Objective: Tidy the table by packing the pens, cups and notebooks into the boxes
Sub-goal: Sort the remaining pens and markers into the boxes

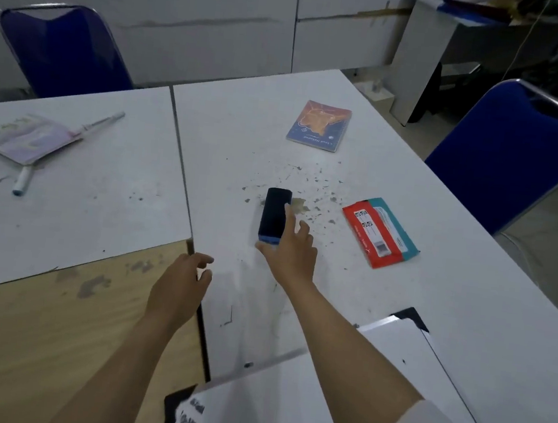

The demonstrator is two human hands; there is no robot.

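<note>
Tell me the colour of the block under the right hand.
Dark navy block with a lighter blue base, seen in the head view.

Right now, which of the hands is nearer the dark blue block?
Right. The right hand touches the dark blue block at its near end; the left hand hovers apart, nearer the person.

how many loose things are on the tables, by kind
notebooks: 2, an orange and blue one and a pale one
pens: 2, one behind the pale notebook, one in front
dark blue block: 1, right hand on it
red and teal packet: 1
total: 6
</note>
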